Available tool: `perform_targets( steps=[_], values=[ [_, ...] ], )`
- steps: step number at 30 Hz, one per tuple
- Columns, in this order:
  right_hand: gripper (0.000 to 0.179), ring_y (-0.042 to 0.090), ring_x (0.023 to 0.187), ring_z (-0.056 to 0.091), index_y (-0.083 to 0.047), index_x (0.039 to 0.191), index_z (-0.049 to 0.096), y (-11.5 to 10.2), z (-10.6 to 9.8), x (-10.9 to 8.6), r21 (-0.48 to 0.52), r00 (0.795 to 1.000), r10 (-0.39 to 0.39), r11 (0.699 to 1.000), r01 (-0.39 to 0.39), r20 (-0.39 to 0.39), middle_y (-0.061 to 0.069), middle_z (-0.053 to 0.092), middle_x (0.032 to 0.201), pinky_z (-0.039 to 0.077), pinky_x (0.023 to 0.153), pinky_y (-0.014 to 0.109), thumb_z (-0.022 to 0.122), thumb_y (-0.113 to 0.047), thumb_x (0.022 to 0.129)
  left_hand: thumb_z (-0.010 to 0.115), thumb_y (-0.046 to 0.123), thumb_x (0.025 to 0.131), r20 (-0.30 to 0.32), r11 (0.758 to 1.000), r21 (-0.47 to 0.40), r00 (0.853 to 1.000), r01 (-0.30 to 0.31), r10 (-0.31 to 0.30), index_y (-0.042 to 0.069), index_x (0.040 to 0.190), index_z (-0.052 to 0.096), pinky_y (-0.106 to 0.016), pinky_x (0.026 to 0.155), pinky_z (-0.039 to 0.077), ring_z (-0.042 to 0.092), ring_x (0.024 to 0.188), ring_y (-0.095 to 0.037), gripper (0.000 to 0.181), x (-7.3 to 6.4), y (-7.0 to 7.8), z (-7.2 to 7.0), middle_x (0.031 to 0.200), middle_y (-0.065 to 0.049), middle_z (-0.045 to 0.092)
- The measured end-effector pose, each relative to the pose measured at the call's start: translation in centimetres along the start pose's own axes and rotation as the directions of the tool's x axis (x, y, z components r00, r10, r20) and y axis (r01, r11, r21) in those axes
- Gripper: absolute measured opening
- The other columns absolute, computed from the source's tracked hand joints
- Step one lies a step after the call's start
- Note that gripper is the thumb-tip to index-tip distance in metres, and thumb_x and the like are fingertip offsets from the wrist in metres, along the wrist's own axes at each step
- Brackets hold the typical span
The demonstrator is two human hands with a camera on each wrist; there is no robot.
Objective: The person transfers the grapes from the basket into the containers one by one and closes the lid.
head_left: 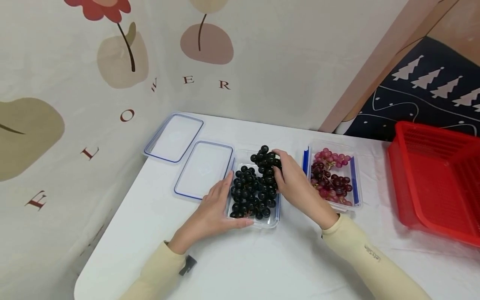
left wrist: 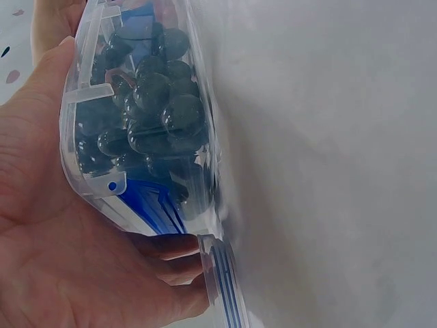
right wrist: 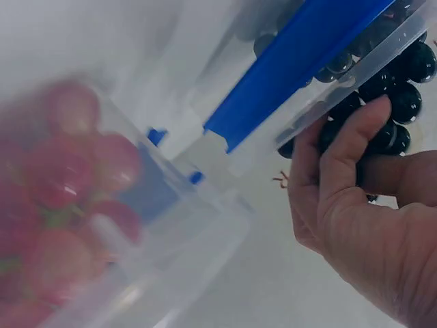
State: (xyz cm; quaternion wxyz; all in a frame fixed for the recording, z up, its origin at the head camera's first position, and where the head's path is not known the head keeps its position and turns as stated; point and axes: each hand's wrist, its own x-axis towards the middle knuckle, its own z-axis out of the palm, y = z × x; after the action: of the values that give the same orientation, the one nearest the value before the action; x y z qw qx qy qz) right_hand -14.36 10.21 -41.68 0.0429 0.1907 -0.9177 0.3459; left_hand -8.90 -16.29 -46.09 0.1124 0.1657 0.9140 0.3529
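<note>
A clear plastic container [head_left: 271,221] on the white table holds black grapes [head_left: 245,193], heaped up to its rim. At its far right side my right hand [head_left: 296,179] grips a bunch of black grapes [head_left: 264,158], lifted partly above the rest. The right wrist view shows the fingers [right wrist: 345,154] curled against these grapes beside the container wall. My left hand [head_left: 211,212] rests around the near left corner of the container, fingers extended along its left side and thumb along the front. The left wrist view shows grapes [left wrist: 153,92] through the clear wall.
A second clear container [head_left: 356,183] with pink and dark red grapes [head_left: 331,179] stands to the right. Beyond it is a red plastic basket [head_left: 412,200]. Two blue-rimmed lids [head_left: 204,168] lie left of the black grapes, near a printed curtain [head_left: 262,83].
</note>
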Motion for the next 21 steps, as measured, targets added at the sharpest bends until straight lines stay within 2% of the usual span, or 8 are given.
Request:
perform_targets(
  steps=[4, 8, 10, 12, 15, 17, 21],
  values=[
    [0.05, 0.021, 0.069, 0.054, 0.003, 0.158, 0.045, -0.1, 0.7, 0.5, -0.154, 0.994, -0.107, 0.983, 0.1, -0.034, 0.025, 0.062, 0.121, 0.052, 0.058, 0.034, 0.061, -0.001, 0.11, 0.086, 0.075, 0.08, -0.008, 1.0, -0.008, 1.0, -0.008, 0.008, 0.02, 0.177, -0.002, -0.075, 0.121, 0.021, 0.016, 0.163, -0.043, 0.141, 0.0, 0.0, 0.1, 0.178, -0.023, 0.016],
    [0.049, 0.02, 0.06, 0.052, 0.0, 0.154, 0.051, 0.3, 1.3, 0.5, -0.22, 0.988, -0.153, 0.965, 0.142, -0.032, 0.022, 0.064, 0.113, 0.048, 0.05, 0.033, 0.064, 0.004, 0.107, 0.085, 0.075, 0.081, 0.005, 1.0, -0.018, 1.0, -0.018, 0.018, 0.019, 0.177, -0.001, -0.075, 0.122, 0.02, 0.016, 0.163, -0.042, 0.141, 0.1, 0.0, 0.4, 0.179, -0.02, 0.015],
    [0.049, 0.024, 0.066, 0.058, 0.001, 0.152, 0.053, 0.5, 1.4, 0.5, -0.257, 0.985, -0.171, 0.954, 0.158, -0.03, 0.021, 0.067, 0.112, 0.052, 0.055, 0.036, 0.066, 0.005, 0.105, 0.084, 0.076, 0.081, 0.013, 1.0, -0.017, 1.0, -0.015, 0.015, 0.02, 0.177, -0.001, -0.075, 0.122, 0.02, 0.016, 0.164, -0.041, 0.141, 0.1, 0.1, 0.5, 0.18, -0.019, 0.014],
    [0.047, 0.031, 0.08, 0.064, 0.002, 0.15, 0.057, 0.8, 1.4, 0.7, -0.28, 0.982, -0.183, 0.945, 0.166, -0.036, 0.022, 0.07, 0.117, 0.057, 0.066, 0.041, 0.068, 0.005, 0.104, 0.084, 0.077, 0.081, 0.015, 1.0, -0.017, 1.0, -0.006, 0.007, 0.02, 0.177, 0.0, -0.075, 0.122, 0.02, 0.016, 0.164, -0.04, 0.14, 0.1, 0.1, 0.5, 0.18, -0.019, 0.015],
    [0.043, 0.039, 0.098, 0.062, 0.003, 0.145, 0.064, 1.2, 1.3, 1.2, -0.302, 0.981, -0.191, 0.938, 0.169, -0.044, 0.023, 0.068, 0.119, 0.056, 0.083, 0.048, 0.072, 0.003, 0.103, 0.084, 0.077, 0.08, 0.011, 1.0, -0.012, 1.0, 0.003, -0.003, 0.021, 0.177, -0.001, -0.074, 0.123, 0.02, 0.016, 0.164, -0.039, 0.141, 0.0, 0.2, 0.4, 0.18, -0.018, 0.015],
    [0.039, 0.039, 0.098, 0.06, 0.004, 0.139, 0.069, 1.5, 1.2, 1.5, -0.306, 0.981, -0.188, 0.937, 0.167, -0.042, 0.022, 0.067, 0.116, 0.053, 0.084, 0.05, 0.075, 0.001, 0.101, 0.084, 0.077, 0.08, 0.006, 1.0, -0.009, 1.0, 0.007, -0.007, 0.021, 0.177, -0.001, -0.073, 0.123, 0.02, 0.017, 0.164, -0.038, 0.141, -0.1, 0.2, 0.3, 0.18, -0.018, 0.015],
    [0.02, 0.034, 0.085, 0.056, 0.005, 0.118, 0.076, 1.9, 1.0, 2.5, -0.34, 0.978, -0.207, 0.92, 0.198, 0.009, 0.016, 0.065, 0.098, 0.048, 0.077, 0.049, 0.079, -0.002, 0.099, 0.085, 0.077, 0.079, -0.008, 1.0, -0.007, 1.0, 0.005, -0.005, 0.021, 0.177, -0.002, -0.073, 0.123, 0.019, 0.016, 0.164, -0.039, 0.142, -0.2, 0.1, 0.1, 0.18, -0.018, 0.015]
  ],
)
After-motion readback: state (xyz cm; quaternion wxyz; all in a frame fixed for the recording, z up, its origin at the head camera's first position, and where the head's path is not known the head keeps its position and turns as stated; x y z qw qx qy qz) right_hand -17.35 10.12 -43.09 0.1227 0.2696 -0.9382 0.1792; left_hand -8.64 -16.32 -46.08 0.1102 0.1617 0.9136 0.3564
